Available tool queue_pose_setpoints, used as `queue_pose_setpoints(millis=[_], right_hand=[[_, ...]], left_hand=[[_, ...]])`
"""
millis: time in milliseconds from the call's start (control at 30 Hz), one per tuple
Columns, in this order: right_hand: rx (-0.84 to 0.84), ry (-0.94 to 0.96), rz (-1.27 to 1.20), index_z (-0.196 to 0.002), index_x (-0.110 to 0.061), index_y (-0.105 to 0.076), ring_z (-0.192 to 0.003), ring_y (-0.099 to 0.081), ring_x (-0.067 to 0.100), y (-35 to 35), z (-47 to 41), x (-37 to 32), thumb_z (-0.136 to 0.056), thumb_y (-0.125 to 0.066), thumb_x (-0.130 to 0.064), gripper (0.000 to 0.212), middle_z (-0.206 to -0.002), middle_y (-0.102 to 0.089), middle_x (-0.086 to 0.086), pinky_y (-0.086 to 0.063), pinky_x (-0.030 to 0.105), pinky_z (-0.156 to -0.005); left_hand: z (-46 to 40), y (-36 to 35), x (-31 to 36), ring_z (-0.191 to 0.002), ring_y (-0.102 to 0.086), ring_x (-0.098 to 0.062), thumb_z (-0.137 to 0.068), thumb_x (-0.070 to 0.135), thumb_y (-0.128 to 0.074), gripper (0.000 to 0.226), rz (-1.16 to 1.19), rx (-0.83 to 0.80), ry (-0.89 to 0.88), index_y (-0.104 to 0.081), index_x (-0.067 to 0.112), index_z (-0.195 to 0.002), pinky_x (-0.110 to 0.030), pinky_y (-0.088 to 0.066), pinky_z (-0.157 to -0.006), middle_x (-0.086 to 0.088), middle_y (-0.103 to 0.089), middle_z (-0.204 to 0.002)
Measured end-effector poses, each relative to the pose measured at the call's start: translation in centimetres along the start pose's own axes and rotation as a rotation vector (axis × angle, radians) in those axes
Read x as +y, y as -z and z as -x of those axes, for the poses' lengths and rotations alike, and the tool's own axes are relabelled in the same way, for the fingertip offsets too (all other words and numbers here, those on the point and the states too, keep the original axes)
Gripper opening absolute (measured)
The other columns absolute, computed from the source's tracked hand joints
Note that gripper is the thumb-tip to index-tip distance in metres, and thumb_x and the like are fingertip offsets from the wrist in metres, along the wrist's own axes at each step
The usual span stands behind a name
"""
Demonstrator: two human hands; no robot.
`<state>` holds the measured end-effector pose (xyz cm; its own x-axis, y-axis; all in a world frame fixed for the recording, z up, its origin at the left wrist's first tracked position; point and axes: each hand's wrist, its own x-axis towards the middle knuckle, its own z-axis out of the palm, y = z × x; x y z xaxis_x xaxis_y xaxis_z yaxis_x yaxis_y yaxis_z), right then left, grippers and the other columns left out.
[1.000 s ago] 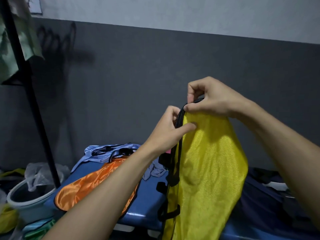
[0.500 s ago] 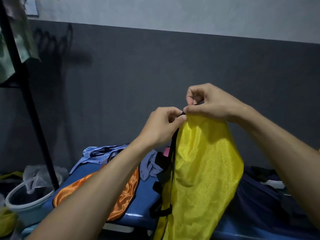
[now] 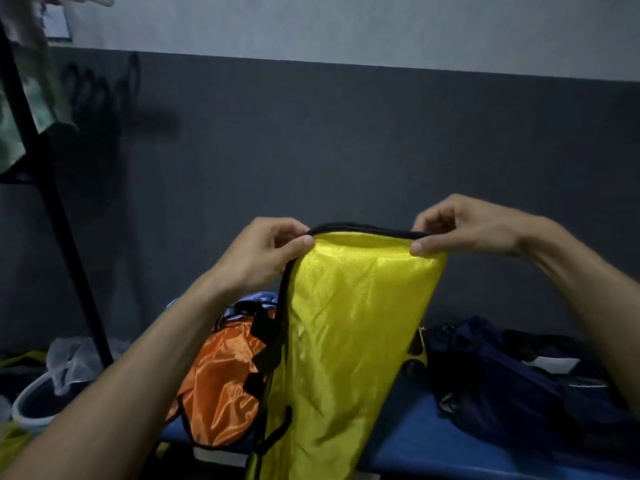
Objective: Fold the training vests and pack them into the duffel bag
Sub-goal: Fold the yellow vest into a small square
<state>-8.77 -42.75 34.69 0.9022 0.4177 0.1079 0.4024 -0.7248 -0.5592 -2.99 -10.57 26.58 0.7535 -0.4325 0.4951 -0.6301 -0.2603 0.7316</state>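
Head view: left hand (image 3: 263, 252) and right hand (image 3: 464, 225) now sit apart at the two ends of the black-trimmed top edge of the shiny yellow mesh training vest (image 3: 346, 341); half a second ago they were nearly touching at one point on it. Each hand pinches the edge between thumb and curled fingers, thumbs on the near face. The vest top is stretched flat between them, where before it was bunched into a narrow fold; the rest hangs straight down below the hands, out of frame at the bottom. Below and behind the left hand, a crumpled orange satin vest with black trim (image 3: 221, 386) lies on the blue padded bench (image 3: 408, 441). Below the right hand, on the same bench, sits the dark navy duffel bag (image 3: 512, 379). Far left of the left hand: a white plastic bucket (image 3: 34, 407) beside a black metal rack pole (image 3: 59, 216).
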Motion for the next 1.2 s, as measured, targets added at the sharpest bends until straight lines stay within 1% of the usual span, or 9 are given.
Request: queue_pose_setpoints(millis=[133,267,367,467,633,733,867,1100,1200], right_hand=[[0.070,0.011,-0.072,-0.092,-0.002,-0.070,-0.081,-0.062,0.018,-0.5,-0.1,1.0,-0.093,-0.070,-0.028,0.025,-0.084,-0.067,0.008,-0.052,0.035,-0.079],[0.329,0.037,-0.357,-0.093,-0.010,-0.070,-0.079,-0.064,0.012,-1.9,-1.6,0.7,-0.088,-0.072,-0.029,0.020,-0.081,-0.065,0.002,-0.055,0.030,-0.078],[0.503,0.093,-0.561,-0.094,-0.017,-0.070,-0.074,-0.066,0.007,-3.5,-3.4,-0.6,-0.091,-0.071,-0.025,0.008,-0.080,-0.068,-0.006,-0.055,0.027,-0.070],[0.585,0.212,-0.503,-0.098,-0.011,-0.070,-0.068,-0.064,0.003,-4.4,-4.9,-2.4,-0.096,-0.069,-0.015,0.005,-0.076,-0.070,-0.009,-0.052,0.020,-0.063],[0.525,0.309,-0.185,-0.099,-0.001,-0.069,-0.082,-0.069,0.008,-4.8,-6.6,-4.2,-0.095,-0.073,-0.013,0.014,-0.091,-0.074,-0.001,-0.054,0.023,-0.073],[0.565,0.291,-0.107,-0.097,-0.008,-0.071,-0.087,-0.073,0.012,-4.9,-7.0,-4.0,-0.093,-0.075,-0.020,0.014,-0.093,-0.077,0.001,-0.057,0.033,-0.078],[0.594,0.217,-0.340,-0.106,-0.001,-0.070,-0.081,-0.072,0.016,-5.3,-6.0,-2.6,-0.093,-0.075,-0.023,0.026,-0.095,-0.077,0.012,-0.057,0.034,-0.073],[0.334,-0.116,-0.602,-0.115,-0.009,-0.068,-0.096,-0.076,0.023,-14.8,-2.7,5.3,-0.076,-0.087,-0.025,0.046,-0.105,-0.078,0.007,-0.062,0.038,-0.083],[0.260,-0.219,-0.659,-0.113,-0.016,-0.068,-0.099,-0.075,0.020,-20.5,-1.4,8.7,-0.080,-0.086,-0.018,0.038,-0.106,-0.078,0.003,-0.061,0.038,-0.089]], left_hand=[[0.6,0.3,-0.6,-0.078,-0.062,-0.015,-0.103,0.032,-0.060,0.020,0.006,0.004,0.017,-0.069,0.015,-0.095,-0.039,-0.051,-0.075,-0.004,-0.068,-0.084],[0.5,0.8,-0.3,-0.072,-0.048,-0.015,-0.105,0.016,-0.054,0.016,0.211,-0.052,0.123,-0.056,0.009,-0.091,-0.030,-0.044,-0.067,-0.003,-0.049,-0.079],[0.0,0.8,0.9,-0.072,-0.055,-0.013,-0.096,0.004,-0.055,0.011,0.249,-0.137,0.174,-0.062,0.013,-0.096,-0.029,-0.046,-0.067,-0.002,-0.056,-0.080],[-0.6,0.6,2.7,-0.088,-0.068,-0.032,-0.095,-0.002,-0.055,0.024,0.209,-0.213,0.185,-0.066,0.007,-0.114,-0.044,-0.054,-0.082,-0.015,-0.069,-0.099],[-2.8,0.2,5.6,-0.109,-0.069,-0.038,-0.100,0.031,-0.065,0.032,0.177,-0.186,0.187,-0.071,0.002,-0.114,-0.054,-0.052,-0.102,-0.019,-0.073,-0.114],[-4.5,-0.6,6.6,-0.084,-0.071,-0.037,-0.095,0.055,-0.061,0.052,-0.130,-0.094,0.152,-0.073,0.004,-0.095,-0.048,-0.058,-0.076,-0.016,-0.074,-0.092],[-6.0,-1.4,7.0,-0.068,-0.056,-0.017,-0.103,0.042,-0.055,0.040,-0.512,-0.014,0.008,-0.067,0.008,-0.086,-0.033,-0.039,-0.058,-0.002,-0.062,-0.076],[-7.1,-0.6,6.8,-0.064,-0.045,-0.007,-0.103,0.033,-0.059,0.031,-0.385,-0.104,-0.176,-0.066,0.006,-0.090,-0.024,-0.035,-0.057,0.003,-0.056,-0.075],[-7.2,-0.1,7.2,-0.062,-0.044,-0.002,-0.103,0.035,-0.059,0.028,-0.396,-0.148,-0.199,-0.066,0.011,-0.089,-0.020,-0.035,-0.056,0.009,-0.054,-0.073]])
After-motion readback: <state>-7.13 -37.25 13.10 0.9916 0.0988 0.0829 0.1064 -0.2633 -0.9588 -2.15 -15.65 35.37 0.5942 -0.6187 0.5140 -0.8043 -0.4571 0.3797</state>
